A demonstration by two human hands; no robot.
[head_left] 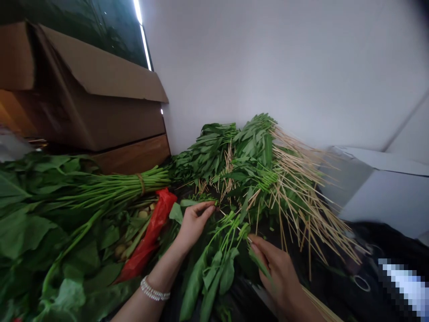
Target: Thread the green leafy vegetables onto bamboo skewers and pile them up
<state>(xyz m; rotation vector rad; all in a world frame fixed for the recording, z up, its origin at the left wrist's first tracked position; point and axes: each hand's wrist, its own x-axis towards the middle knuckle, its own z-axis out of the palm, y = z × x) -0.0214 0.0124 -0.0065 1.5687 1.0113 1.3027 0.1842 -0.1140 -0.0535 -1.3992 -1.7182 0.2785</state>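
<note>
My right hand, at lower right of centre, is closed around a thin wooden skewer. Green leafy stems are threaded on it, their leaves hanging down toward me. Opposite it, my left hand pinches thumb and forefinger together near the skewer's far end. A short green stem end shows at those fingertips, and a leaf sticks out behind the hand. Just beyond both hands lies a pile of skewered greens, with many bare skewer ends fanning out to the right.
A tied bundle of long green stems with broad leaves fills the left side. Beside it lies a red plastic bag. An open cardboard box stands at back left, a white box at right. A white wall closes the back.
</note>
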